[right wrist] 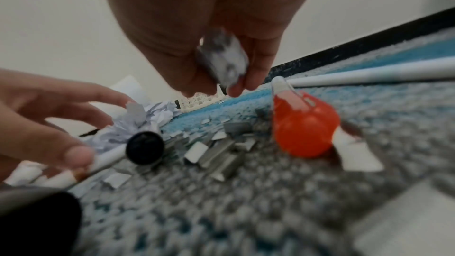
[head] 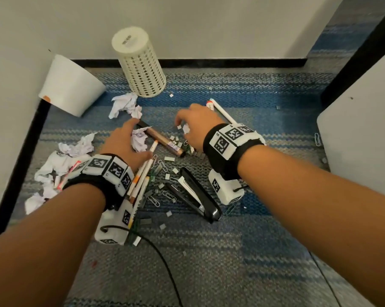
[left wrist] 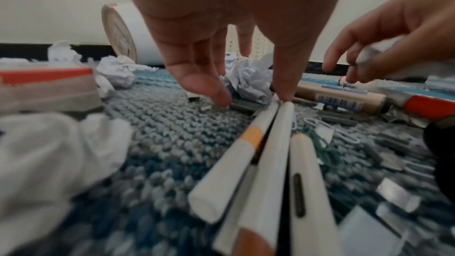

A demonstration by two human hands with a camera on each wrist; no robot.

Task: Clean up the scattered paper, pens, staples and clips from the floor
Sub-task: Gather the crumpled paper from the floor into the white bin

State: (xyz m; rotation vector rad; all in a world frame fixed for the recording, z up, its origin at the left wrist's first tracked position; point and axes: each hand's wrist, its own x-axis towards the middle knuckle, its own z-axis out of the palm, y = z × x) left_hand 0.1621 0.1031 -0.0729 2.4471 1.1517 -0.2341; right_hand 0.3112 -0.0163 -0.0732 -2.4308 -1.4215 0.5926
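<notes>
Two bare forearms fill the bottom of the head view, each with a band of black-and-white squares at the wrist. Left hand (head: 125,142) sits in the middle of the frame with its fingers spread and loose over a paper ball (head: 139,140). Right hand (head: 195,125) is a little right of it, fingers curled round a small paper scrap (head: 185,128). White pens (head: 143,176) lie under the left wrist, their long sides running from lower left up to upper right. A brown marker (head: 162,140) runs from upper left to lower right between the hands. A black stapler (head: 198,193) lies lower right of center, and staples (head: 171,159) and paper clips (head: 162,166) are scattered on the carpet (head: 231,240). A white bin (head: 71,85) and a mesh basket (head: 139,63) lie tipped over near the wall at the top.

From the left wrist view, the pens (left wrist: 265,153) point away from the camera, and one fingertip touches their far ends. The left hand's fingers (left wrist: 202,83) hang straight down, holding nothing.

From the right wrist view, the right hand's fingers (right wrist: 256,69) pinch the scrap (right wrist: 224,57), which the head view mostly hides. An orange pen cap (right wrist: 305,129) lies close by on the right, and the marker's black end (right wrist: 145,148) faces the camera.
</notes>
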